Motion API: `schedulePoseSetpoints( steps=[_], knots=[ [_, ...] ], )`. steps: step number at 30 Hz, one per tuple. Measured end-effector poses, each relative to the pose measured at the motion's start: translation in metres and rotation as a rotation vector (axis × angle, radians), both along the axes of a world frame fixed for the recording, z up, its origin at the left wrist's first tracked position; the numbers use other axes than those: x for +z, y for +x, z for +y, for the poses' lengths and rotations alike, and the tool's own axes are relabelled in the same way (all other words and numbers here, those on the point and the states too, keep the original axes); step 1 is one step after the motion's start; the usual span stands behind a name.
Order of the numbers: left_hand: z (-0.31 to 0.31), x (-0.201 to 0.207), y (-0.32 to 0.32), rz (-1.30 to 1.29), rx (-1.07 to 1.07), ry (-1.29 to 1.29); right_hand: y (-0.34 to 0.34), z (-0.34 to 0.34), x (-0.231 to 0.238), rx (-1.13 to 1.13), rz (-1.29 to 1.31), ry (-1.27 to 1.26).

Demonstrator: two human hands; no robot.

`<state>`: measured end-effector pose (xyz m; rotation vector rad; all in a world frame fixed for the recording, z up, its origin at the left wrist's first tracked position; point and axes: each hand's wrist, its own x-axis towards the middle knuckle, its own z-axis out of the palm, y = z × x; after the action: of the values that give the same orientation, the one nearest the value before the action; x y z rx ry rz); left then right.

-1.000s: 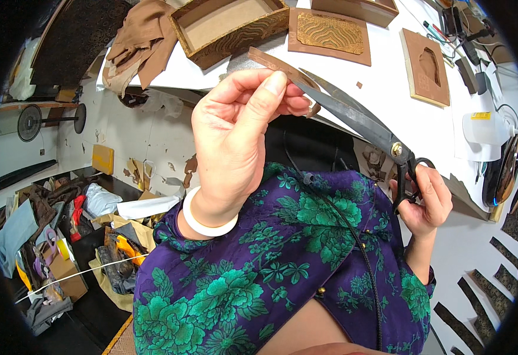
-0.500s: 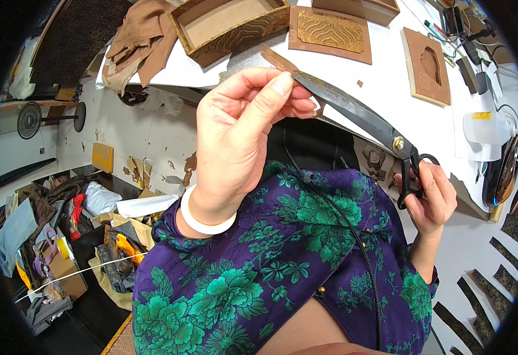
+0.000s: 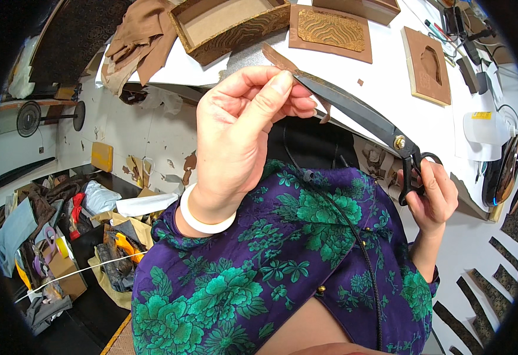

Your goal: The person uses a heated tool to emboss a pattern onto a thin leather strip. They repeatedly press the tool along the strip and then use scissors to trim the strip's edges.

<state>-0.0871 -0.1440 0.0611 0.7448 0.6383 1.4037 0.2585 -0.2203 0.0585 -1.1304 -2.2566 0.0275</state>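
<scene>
My left hand [image 3: 232,127] is raised in front of me, thumb and forefinger pinched on a narrow brown strip of material [image 3: 278,58]. Part of the strip sticks out above the fingertips, and a brown piece hangs below the blades. In my right hand [image 3: 433,198] I hold large black scissors [image 3: 359,109] by the handle loops. Their long blades point up and left, with the tips right at the pinched fingers and against the strip. The blades look nearly closed. My left thumb and fingers hide where strip and tips meet.
An open patterned box [image 3: 235,41], a brown panel with a gold plaque [image 3: 330,32], a brown recessed block [image 3: 427,65] and crumpled brown cloth [image 3: 143,41] lie on the white table [image 3: 383,77]. A white plastic bottle [image 3: 486,127] stands right. Mixed scraps [image 3: 70,236] fill the lower left.
The scissors and my right hand have shifted slightly upward, and a brown end now hangs below the blades. The strip's upper end has moved up a little; my left hand stays nearly in place.
</scene>
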Motion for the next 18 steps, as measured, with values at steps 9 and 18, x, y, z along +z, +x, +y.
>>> schedulePoseSetpoints(
  steps=[9, 18],
  knots=[
    [0.000, 0.000, -0.001, -0.051, -0.030, -0.016, -0.008, 0.002, -0.013, -0.065, 0.108, -0.005],
    [-0.002, 0.001, 0.005, -0.048, -0.155, -0.113, -0.100, 0.046, -0.008, 0.046, 1.157, -0.683]
  ],
)
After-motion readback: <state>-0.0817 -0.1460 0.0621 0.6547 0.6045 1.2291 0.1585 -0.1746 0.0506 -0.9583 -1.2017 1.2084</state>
